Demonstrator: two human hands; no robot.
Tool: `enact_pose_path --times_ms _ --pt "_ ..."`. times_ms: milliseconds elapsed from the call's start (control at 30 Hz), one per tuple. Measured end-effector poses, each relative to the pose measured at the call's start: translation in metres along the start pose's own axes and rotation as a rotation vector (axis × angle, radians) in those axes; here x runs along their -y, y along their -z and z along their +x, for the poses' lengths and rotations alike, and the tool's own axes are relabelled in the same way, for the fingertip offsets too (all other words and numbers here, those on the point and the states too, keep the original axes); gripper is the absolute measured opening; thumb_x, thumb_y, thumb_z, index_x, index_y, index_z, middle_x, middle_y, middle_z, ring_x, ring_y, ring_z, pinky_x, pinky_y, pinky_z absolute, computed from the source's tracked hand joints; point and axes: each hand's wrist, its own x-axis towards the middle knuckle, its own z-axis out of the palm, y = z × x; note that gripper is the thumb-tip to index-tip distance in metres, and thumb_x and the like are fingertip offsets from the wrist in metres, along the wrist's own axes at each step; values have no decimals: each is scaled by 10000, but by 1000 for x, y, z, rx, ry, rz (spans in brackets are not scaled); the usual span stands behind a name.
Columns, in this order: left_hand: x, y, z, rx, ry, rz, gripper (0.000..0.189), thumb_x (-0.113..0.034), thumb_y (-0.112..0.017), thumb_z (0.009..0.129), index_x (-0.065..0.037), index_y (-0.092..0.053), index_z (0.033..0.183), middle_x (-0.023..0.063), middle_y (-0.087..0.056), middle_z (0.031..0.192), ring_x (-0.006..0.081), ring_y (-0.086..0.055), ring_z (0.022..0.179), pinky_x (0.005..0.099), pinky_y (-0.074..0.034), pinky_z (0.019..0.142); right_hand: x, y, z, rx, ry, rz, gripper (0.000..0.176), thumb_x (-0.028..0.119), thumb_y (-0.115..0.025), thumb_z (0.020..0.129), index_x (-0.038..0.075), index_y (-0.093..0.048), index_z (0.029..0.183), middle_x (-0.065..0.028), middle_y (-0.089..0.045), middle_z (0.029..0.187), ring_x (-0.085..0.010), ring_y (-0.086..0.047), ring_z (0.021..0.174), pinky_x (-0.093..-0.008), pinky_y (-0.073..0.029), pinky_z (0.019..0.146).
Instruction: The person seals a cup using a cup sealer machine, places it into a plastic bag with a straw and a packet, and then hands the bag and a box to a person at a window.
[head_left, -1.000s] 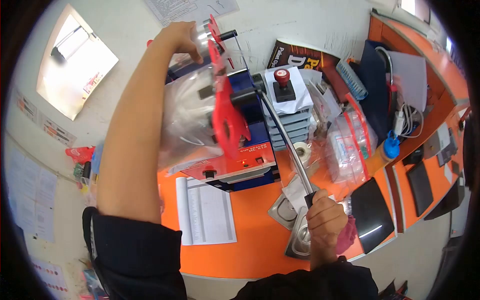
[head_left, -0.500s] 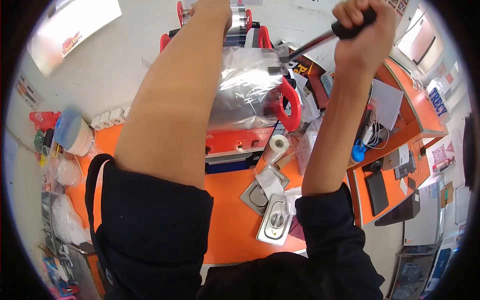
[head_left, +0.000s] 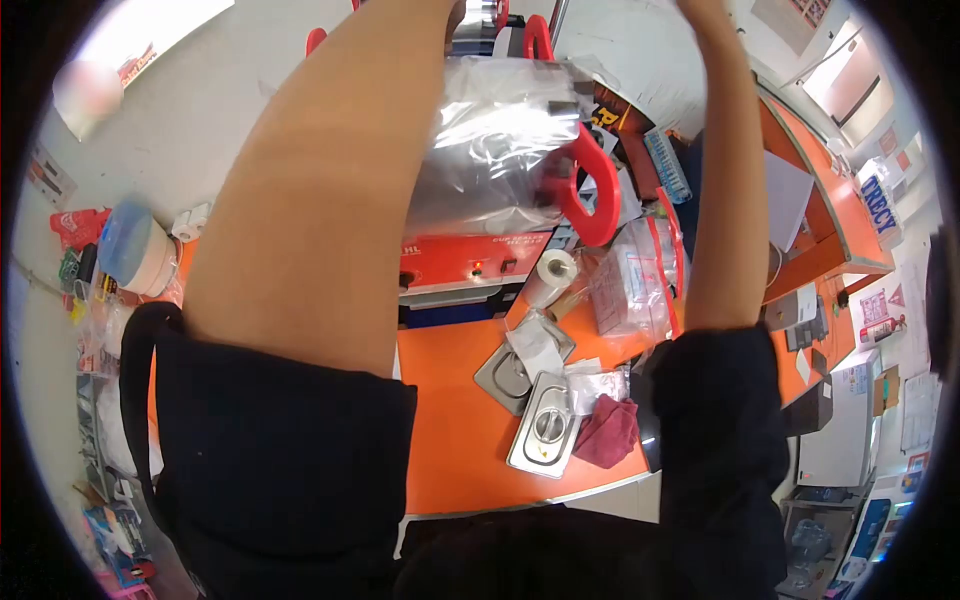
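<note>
A cup sealer (head_left: 470,262) with a red front panel, lit indicator and red side handles stands on the orange counter. Clear plastic film (head_left: 500,130) wraps its upper roller. Across the machine's left side reaches my left forearm (head_left: 320,150); only a sliver of my left hand (head_left: 457,14) shows at the top edge, its fingers hidden. My right forearm (head_left: 727,190) rises to the right of the machine, with that hand beyond the top edge. Between the arms, a metal rod (head_left: 560,14), apparently the lever's shaft, runs up out of view.
In front of the machine, a clear film roll (head_left: 549,277), metal lids (head_left: 546,425) and a maroon cloth (head_left: 607,432) lie on the orange counter (head_left: 455,420). A plastic-wrapped package (head_left: 630,290) sits right. At left stands a blue-lidded tub (head_left: 137,250).
My right hand, earlier wrapped around the lever's black grip, has risen out of view. The lever's shaft has swung from slanted to nearly upright. The whole view has also shifted.
</note>
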Motion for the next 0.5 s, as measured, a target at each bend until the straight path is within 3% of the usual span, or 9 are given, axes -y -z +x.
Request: enact_pose_path --times_ms 100,133,200,233,267,300,400,467,500 --pt "2 -2 2 -93 -2 67 489 -251 -842 401 -46 -682 815 136 -644 904 256 -633 825 331 -515 714 159 78 -136 -362 -248 258 467 266 -496 844 110 -261 1216 -146 -469 1119 -250 -423 1030 -304 -309 844" --pt "2 -4 1 -83 -7 74 496 -260 -842 403 -42 -681 819 139 -643 907 260 -631 833 333 -513 721 207 83 -191 -291 -257 430 428 255 -514 831 103 -307 1173 -127 -487 1077 -230 -447 977 -297 -329 795" --pt "2 -2 0 -72 -24 94 512 -278 -843 408 -34 -678 827 146 -640 915 269 -625 848 338 -509 734 290 64 -283 243 -311 885 351 234 -552 804 91 -400 1087 -90 -523 992 -190 -495 872 -283 -370 699" --pt "1 1 0 -71 -33 107 520 -287 -844 411 -30 -676 831 149 -639 918 273 -623 856 341 -507 741 325 33 -324 475 -598 1064 314 223 -570 790 85 -447 1044 -71 -541 950 -171 -519 820 -276 -390 650" --pt "0 1 0 -65 -46 118 529 -296 -844 414 -26 -675 835 152 -637 922 278 -620 864 343 -505 747 343 -4 -358 550 -1014 1157 278 212 -589 777 79 -493 1001 -52 -559 907 -151 -543 767 -269 -410 602" --pt "-2 2 0 -66 -50 119 529 -296 -844 414 -26 -675 835 152 -637 922 278 -620 864 343 -505 747 347 -41 -381 463 -1201 1134 243 201 -607 763 72 -540 959 -33 -577 865 -131 -567 714 -262 -430 554" --pt "-3 6 1 13 -36 138 575 -319 -841 430 -18 -664 886 172 -617 980 303 -600 912 383 -494 769 333 -92 -383 263 -1026 951 154 249 -518 867 125 -483 951 9 -570 976 -77 -556 867 -228 -409 575" --pt "-5 5 1 34 -12 199 628 -330 -834 453 -21 -641 965 181 -587 1057 325 -572 968 441 -477 787 331 -87 -352 282 -1707 1629 230 293 -511 874 150 -449 1042 27 -551 1001 -85 -551 897 -219 -401 602" --pt "-7 5 1 40 -20 197 628 -330 -834 453 -21 -641 965 181 -587 1057 325 -572 968 441 -477 787 337 -88 -354 276 -1717 1624 230 293 -511 874 150 -449 1042 27 -551 1001 -85 -551 897 -219 -401 602"
